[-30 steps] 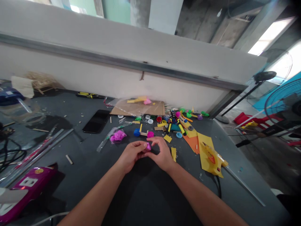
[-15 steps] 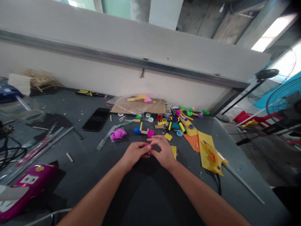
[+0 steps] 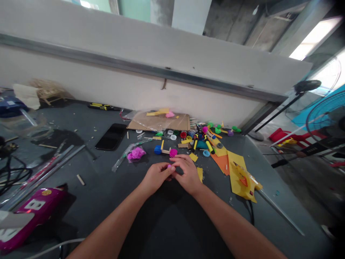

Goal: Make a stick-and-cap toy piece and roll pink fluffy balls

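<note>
My left hand [image 3: 156,177] and my right hand [image 3: 187,173] meet over the near middle of the table. Between their fingertips is a small lump of purple modelling clay [image 3: 169,166], mostly covered by the fingers. Both hands are closed on it in a pinch. Just beyond them lies a small piece made of a stick, a blue bottle cap [image 3: 157,149] and a bright pink round part [image 3: 173,153]. To the left, a bag of purple clay [image 3: 136,154] rests on the table.
A phone [image 3: 111,136] lies left of the clay bag. Bottle caps, coloured paper and a yellow hot glue gun [image 3: 246,183] spread to the right. A magenta device [image 3: 32,216] sits at the near left. A cardboard sheet [image 3: 134,122] lies by the white partition.
The purple lump between my fingertips has shifted slightly left and shows more of its top. Both hands stay together in nearly the same place.
</note>
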### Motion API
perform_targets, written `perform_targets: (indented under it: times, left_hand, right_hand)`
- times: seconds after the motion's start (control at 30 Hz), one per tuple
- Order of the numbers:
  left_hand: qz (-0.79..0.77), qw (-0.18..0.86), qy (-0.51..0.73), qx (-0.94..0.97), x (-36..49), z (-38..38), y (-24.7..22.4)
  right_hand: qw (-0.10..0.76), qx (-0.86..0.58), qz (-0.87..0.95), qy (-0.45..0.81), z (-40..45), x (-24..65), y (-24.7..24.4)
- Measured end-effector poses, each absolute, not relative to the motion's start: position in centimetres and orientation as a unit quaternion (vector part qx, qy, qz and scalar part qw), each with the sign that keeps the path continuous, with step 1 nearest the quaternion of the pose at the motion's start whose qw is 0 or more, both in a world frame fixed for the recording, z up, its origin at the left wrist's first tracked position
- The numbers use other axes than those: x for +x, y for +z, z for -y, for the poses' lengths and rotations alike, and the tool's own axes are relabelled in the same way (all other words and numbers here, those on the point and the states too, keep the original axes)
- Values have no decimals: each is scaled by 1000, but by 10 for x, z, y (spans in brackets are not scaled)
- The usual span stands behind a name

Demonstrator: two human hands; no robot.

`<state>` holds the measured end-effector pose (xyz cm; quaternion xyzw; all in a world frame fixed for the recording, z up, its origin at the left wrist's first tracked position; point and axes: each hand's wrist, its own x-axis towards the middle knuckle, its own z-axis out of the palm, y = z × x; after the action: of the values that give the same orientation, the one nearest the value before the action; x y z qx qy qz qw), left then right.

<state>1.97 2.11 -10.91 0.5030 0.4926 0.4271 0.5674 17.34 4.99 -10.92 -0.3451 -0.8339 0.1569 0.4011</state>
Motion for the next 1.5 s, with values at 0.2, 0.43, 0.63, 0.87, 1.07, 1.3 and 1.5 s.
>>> perform_targets:
  times: [0.2,0.43,0.63,0.87,1.07,1.3,1.5]
  left_hand:
    - [-475,605,421,481,19,-19,-106]
    - [-437,675,478,354,18,-20,-100]
    - [-437,666,512,322,13,-20,-97]
    - [-462,663,477,346,16,-21,-99]
    - [-463,673,485,312,18,-19,-98]
    - [-424,698,496,293,24,-17,-101]
    - [-331,754,559,99,34,-10,-90]
  right_hand:
    - [408,-324,842,142,-50,175,-108]
    - [428,-345,826,128,-49,175,-105]
    - [435,-349,801,218,-47,174,-105]
    - [447,-331,807,198,-51,176,-105]
    - [425,-316,833,160,-48,173,-106]
    - [371,-312,858,168,-43,173,-107]
    - [355,-298,882,80,-21,160,-102]
